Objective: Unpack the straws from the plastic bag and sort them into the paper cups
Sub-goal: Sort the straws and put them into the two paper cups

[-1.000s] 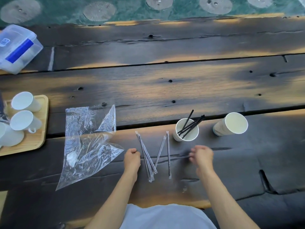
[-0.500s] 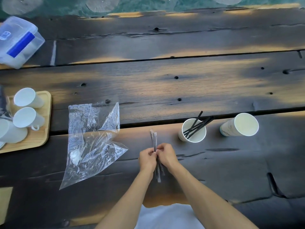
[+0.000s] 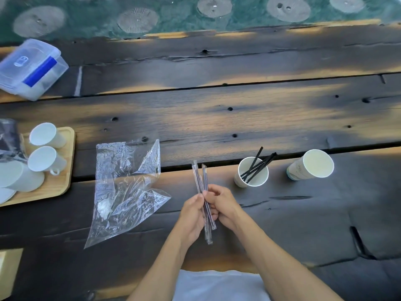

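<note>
My left hand and my right hand together grip a bundle of wrapped straws, held upright just above the dark wooden table. The clear plastic bag lies flat and crumpled to the left of my hands. To the right stands a paper cup with several bare black straws leaning in it. Further right a second paper cup holds nothing I can see.
A wooden tray with white cups sits at the left edge. A clear lidded box with a blue stripe is at the back left. Green ground with round discs lies beyond the table's far edge.
The wrapped straws lay spread on the table a second ago. Both hands gathered them into one bundle and lifted it slightly.
</note>
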The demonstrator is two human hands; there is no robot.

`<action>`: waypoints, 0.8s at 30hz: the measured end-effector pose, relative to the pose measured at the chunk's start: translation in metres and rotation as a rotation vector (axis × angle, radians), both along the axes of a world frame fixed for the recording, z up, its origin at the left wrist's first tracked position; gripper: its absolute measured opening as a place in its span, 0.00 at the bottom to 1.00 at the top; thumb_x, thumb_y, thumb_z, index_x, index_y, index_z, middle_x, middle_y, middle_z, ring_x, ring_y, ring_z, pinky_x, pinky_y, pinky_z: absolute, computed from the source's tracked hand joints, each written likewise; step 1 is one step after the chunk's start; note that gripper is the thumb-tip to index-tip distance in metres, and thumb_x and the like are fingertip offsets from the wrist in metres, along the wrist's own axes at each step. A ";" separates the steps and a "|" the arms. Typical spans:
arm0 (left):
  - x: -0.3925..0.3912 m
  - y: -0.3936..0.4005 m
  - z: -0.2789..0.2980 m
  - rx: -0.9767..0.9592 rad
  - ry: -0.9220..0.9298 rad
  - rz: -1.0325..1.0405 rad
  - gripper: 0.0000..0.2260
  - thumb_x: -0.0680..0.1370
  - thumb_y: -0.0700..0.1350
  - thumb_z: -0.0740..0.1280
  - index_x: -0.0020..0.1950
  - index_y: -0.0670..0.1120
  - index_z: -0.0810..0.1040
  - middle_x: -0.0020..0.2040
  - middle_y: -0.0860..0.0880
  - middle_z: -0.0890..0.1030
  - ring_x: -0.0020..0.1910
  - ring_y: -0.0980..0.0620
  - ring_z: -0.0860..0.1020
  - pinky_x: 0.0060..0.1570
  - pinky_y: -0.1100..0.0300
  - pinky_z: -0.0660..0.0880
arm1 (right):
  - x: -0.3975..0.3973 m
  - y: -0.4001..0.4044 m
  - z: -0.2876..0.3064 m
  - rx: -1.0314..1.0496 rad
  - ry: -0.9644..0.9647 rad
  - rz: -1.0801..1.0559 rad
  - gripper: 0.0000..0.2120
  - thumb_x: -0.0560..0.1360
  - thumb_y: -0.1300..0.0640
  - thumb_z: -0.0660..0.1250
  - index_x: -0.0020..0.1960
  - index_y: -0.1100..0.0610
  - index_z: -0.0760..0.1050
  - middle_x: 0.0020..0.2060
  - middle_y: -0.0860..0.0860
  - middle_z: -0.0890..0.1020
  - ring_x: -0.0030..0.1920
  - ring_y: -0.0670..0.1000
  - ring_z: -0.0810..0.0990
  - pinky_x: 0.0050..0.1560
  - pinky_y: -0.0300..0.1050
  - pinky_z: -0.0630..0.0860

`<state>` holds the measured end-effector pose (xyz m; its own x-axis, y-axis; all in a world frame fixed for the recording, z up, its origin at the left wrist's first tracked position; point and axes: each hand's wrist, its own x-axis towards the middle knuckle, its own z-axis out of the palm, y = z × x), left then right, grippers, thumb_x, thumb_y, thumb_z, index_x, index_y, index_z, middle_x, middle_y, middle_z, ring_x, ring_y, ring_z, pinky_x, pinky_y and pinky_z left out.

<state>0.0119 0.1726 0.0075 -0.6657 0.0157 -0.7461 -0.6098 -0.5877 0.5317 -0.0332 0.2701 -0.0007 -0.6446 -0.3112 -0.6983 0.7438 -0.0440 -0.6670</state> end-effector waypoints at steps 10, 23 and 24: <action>0.006 0.031 0.030 0.232 0.190 -0.408 0.12 0.82 0.43 0.62 0.50 0.36 0.79 0.36 0.41 0.78 0.27 0.53 0.73 0.27 0.63 0.70 | 0.006 0.101 0.062 -0.310 0.264 0.121 0.07 0.75 0.67 0.67 0.53 0.64 0.73 0.49 0.67 0.80 0.37 0.58 0.77 0.38 0.49 0.73; 0.020 0.105 -0.043 -1.357 0.162 -0.992 0.33 0.76 0.53 0.69 0.78 0.52 0.59 0.79 0.45 0.58 0.78 0.43 0.56 0.74 0.48 0.59 | -0.011 0.272 0.113 0.115 0.569 -0.894 0.10 0.80 0.68 0.61 0.46 0.54 0.72 0.44 0.52 0.86 0.56 0.58 0.82 0.56 0.53 0.78; 0.021 0.109 -0.048 -1.384 0.135 -1.069 0.38 0.76 0.54 0.70 0.80 0.53 0.53 0.81 0.44 0.50 0.80 0.41 0.49 0.75 0.44 0.54 | -0.017 0.281 0.112 0.115 0.581 -0.928 0.11 0.80 0.68 0.60 0.46 0.54 0.72 0.44 0.51 0.86 0.57 0.58 0.82 0.57 0.54 0.78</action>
<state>0.0330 0.2812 -0.0408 -0.8410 -0.0939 -0.5328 -0.3054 0.8953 0.3243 -0.0501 0.5510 0.1118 -0.8339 0.5117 -0.2070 0.0252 -0.3393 -0.9403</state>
